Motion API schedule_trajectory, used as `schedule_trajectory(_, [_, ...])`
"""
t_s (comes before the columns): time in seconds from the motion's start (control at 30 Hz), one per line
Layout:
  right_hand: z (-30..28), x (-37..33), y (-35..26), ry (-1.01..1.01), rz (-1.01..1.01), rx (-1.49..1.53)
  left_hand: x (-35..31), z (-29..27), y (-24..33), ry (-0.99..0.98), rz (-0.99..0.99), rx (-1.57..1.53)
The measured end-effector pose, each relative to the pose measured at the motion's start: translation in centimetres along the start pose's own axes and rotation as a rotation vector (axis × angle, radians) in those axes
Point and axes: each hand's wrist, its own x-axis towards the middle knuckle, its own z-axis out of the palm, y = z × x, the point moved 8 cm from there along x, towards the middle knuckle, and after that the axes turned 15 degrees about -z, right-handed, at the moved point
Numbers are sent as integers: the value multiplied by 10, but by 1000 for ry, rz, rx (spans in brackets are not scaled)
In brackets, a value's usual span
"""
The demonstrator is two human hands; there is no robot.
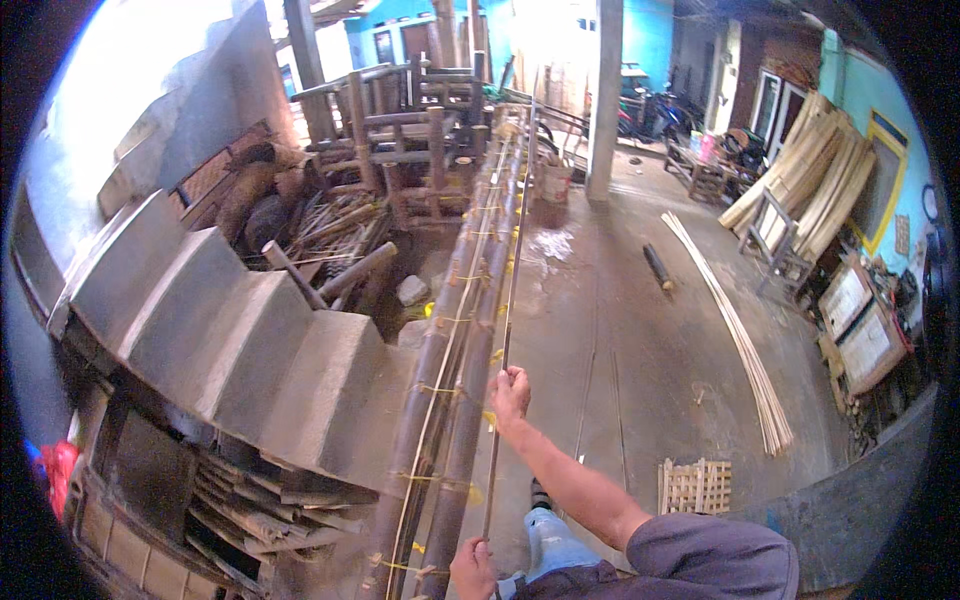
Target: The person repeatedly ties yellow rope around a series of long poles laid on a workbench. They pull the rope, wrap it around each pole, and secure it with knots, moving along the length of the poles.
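2 hands (510,394) hold a thin dark rod (493,462) beside long poles (464,435) with yellow ties (437,389).

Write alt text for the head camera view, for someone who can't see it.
A right hand and, nearer the wearer, a left hand hold a thin dark rod alongside long brown poles bound with yellow ties. Concrete steps rise at left; a bundle of pale strips and a woven lattice lie on the floor at right.

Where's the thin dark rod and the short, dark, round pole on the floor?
Thin dark rod (491,485): head view, stretch between left hand (473,569) and right hand (511,394).
Short, dark, round pole (657,266): head view, middle of its side.
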Motion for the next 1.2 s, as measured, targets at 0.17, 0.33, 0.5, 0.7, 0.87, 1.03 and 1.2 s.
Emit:
schedule_trajectory(0.17, [5,-34,-16,55,-119,-138,-45,-69,42,-111,-59,46])
schedule_trajectory(0.33, [30,-88,-20,-338,224,-65,-48,-140,8,-23,-137,119])
schedule_trajectory(0.5, [-133,-112,37,-411,3,-581,-67,-203,-7,-85,-260,102])
schedule_trajectory(0.7, [-383,-122,100,-134,381,-1056,-17,-216,45,8,-355,192])
schedule_trajectory(0.87, [-365,-33,151,-152,635,-696,62,-192,109,153,-401,258])
schedule_trajectory(1.03, [-233,190,102,-728,78,-680,207,-4,302,183,-87,323])
schedule_trajectory(1.2, [-126,384,76,-1111,-325,-582,279,254,479,-527,379,461])
